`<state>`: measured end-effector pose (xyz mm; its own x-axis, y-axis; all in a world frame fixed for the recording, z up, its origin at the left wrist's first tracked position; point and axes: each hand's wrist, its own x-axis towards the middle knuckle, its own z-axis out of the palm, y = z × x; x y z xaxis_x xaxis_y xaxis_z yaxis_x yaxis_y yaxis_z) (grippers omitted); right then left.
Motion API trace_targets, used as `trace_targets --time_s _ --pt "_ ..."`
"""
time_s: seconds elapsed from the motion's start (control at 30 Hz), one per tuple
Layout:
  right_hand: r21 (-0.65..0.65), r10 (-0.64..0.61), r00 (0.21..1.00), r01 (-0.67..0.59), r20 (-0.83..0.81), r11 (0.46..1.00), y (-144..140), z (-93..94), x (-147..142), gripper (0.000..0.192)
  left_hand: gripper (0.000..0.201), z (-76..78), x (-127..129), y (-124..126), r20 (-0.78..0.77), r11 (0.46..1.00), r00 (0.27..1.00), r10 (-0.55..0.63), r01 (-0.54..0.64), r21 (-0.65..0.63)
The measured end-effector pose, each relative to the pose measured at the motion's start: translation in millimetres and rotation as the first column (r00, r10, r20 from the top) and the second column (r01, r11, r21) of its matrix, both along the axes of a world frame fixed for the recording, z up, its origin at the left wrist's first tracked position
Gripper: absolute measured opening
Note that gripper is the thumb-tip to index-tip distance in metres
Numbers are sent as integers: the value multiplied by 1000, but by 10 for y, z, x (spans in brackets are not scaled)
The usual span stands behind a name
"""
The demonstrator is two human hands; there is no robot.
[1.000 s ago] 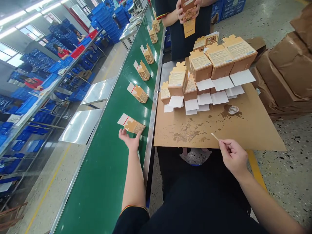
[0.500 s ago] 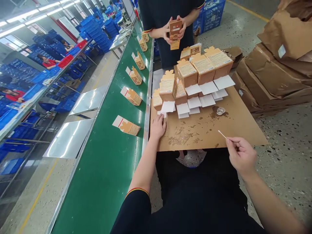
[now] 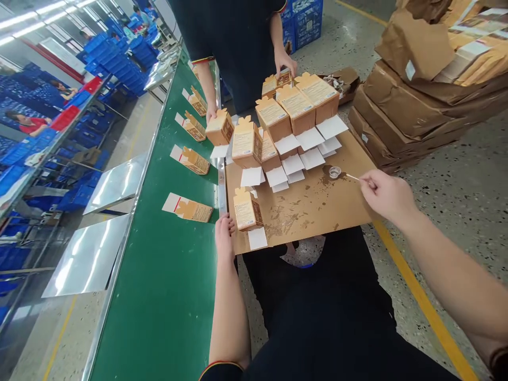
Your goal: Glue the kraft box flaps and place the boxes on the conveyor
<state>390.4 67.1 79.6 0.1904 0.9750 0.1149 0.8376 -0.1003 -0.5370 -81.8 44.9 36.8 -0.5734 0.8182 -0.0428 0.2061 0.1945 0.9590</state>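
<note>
My right hand point(image 3: 383, 194) is closed in a pinch on a thin white cotton swab point(image 3: 352, 177). The swab's tip points left, close to a small clear cup point(image 3: 334, 172) on the wet-stained cardboard sheet point(image 3: 313, 214). My left hand point(image 3: 225, 233) is at the metal rail on the sheet's left edge, fingers loosely bent and holding nothing that I can see. Just right of it, a small brown carton point(image 3: 246, 210) lies on the sheet, its white flap point(image 3: 257, 238) towards me. Whether the fingers touch the carton I cannot tell.
Stacked cartons point(image 3: 291, 114) with white flaps fill the sheet's far part. A co-worker's hand point(image 3: 212, 112) holds one carton; the other hand point(image 3: 284, 61) is over the stack. Several cartons stand on the green conveyor point(image 3: 174, 264) at left. Brown paper-wrapped bundles point(image 3: 413, 100) are at right.
A carton now lies near my left hand, which has moved left to the rail. My right hand has brought the swab close to the cup. The co-worker's hands have parted and come down to the cartons.
</note>
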Motion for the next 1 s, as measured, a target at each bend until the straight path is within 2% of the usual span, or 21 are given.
trace_targets --time_s 0.07,0.13,0.23,0.37,0.43,0.53,0.6,0.7,0.77,0.83,0.9,1.0 --pt "-97 41 993 -30 115 995 244 138 -61 7 42 93 135 211 88 981 987 -135 146 -131" --pt "-157 92 975 -61 200 986 408 239 -144 9 44 152 270 257 139 941 953 -268 290 -173" --pt "-224 178 948 -119 263 967 525 310 -257 14 49 182 398 -3 206 894 900 -385 419 -159" --pt "-314 242 913 -136 329 940 601 309 -343 17 55 188 431 -581 307 876 868 -390 453 -167" --pt "-337 262 902 -141 344 931 627 300 -337 18 59 205 432 -760 394 880 846 -359 448 -158" --pt "-295 224 916 -125 334 947 596 282 -258 18 74 237 458 -788 510 926 808 -294 373 -56" --pt "-194 160 946 -107 282 975 502 245 -213 16 83 236 496 -680 532 953 800 -278 301 46" --pt "-12 167 984 -166 68 986 224 93 -318 15 86 161 567 -440 479 954 826 -299 256 154" --pt "81 275 956 -267 -107 960 -37 -81 -563 21 86 63 611 -289 420 950 852 -311 261 173" --pt "139 419 885 -398 -202 907 -306 -288 -918 24 85 -48 641 -184 376 950 874 -309 265 165" --pt "204 528 826 -493 -197 846 -520 -489 -1291 26 84 -142 651 -135 350 953 887 -301 265 148" --pt "237 597 796 -563 -104 792 -688 -714 -1683 31 83 -207 635 -139 320 950 895 -310 281 135"
